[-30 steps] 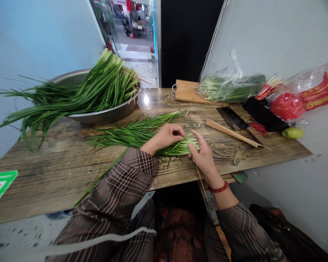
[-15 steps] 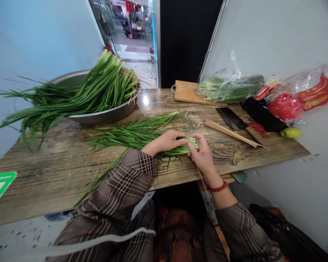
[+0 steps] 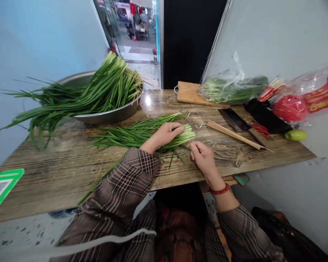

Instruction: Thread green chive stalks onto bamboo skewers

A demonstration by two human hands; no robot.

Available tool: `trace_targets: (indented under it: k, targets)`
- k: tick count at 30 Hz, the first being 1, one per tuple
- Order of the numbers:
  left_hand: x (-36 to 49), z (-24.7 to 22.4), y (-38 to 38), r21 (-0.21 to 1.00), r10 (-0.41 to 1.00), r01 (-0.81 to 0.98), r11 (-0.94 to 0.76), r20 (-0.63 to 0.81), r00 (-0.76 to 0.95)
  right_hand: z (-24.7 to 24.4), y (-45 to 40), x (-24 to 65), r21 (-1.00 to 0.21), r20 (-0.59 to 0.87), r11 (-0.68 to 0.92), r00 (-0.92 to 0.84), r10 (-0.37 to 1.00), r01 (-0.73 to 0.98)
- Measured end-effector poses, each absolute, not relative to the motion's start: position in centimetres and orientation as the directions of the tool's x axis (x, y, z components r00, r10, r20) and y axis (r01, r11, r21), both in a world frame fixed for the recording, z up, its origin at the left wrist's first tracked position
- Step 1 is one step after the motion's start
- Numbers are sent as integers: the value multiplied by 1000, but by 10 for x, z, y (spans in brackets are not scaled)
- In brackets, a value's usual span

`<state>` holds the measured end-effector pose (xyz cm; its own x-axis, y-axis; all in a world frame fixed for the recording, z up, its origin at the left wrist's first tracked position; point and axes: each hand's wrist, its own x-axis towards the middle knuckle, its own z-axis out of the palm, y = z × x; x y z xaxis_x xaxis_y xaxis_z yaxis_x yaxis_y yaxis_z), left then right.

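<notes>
A bunch of green chives lies on the wooden table, its pale cut ends pointing right. My left hand is wrapped over the bunch near those ends. Just below and right of the ends, my right hand is closed in a pinch on a thin wooden skewer, whose tip shows at the fingertips by the stalks. More skewers lie in a bundle to the right. At the back left, a metal basin holds a large heap of chives.
A cleaver, a cutting board, bagged vegetables, a black holder and a green fruit are at the right. A green-edged QR card is at the left edge.
My right hand has moved down and off the stalk ends, and its fingers have closed in a pinch. My left hand has shifted slightly up, exposing more of the pale ends.
</notes>
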<state>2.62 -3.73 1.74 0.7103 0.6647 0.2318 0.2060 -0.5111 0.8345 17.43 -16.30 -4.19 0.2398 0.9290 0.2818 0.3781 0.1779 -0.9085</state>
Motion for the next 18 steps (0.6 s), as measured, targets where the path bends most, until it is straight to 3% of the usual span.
trace_targets:
  k: [11,18]
  targets:
    - [37,10,-45,860,638,172,-480,208,742,-41,-162,171,-812,378,177,271,885,556]
    - [38,7,-44,795,594,195,-574,241,767,-45,-163,172,-912,260,137,287,922,387]
